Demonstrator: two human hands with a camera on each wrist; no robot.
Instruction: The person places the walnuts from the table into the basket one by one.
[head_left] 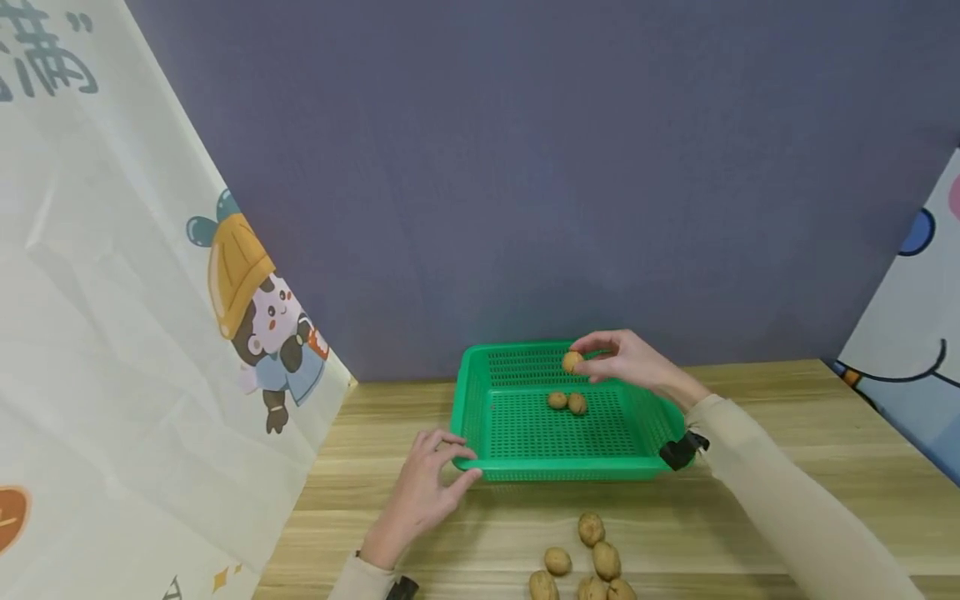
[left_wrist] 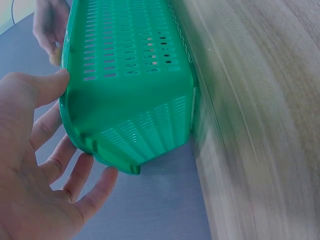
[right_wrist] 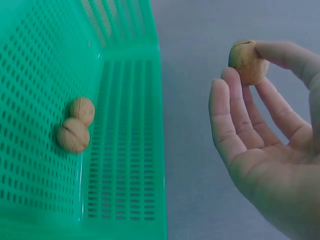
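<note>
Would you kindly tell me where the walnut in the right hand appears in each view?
Head: the walnut is right of centre, below mid-height.
Left wrist: the walnut is upper left, small and blurred.
Right wrist: the walnut is upper right, pinched by the right hand.
Shared landmark: the green basket, visible in all three.

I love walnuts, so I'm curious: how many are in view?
9. One walnut in the right hand, two walnuts in the green basket, six walnuts on the table in front. More may lie below the head view's bottom edge.
</note>
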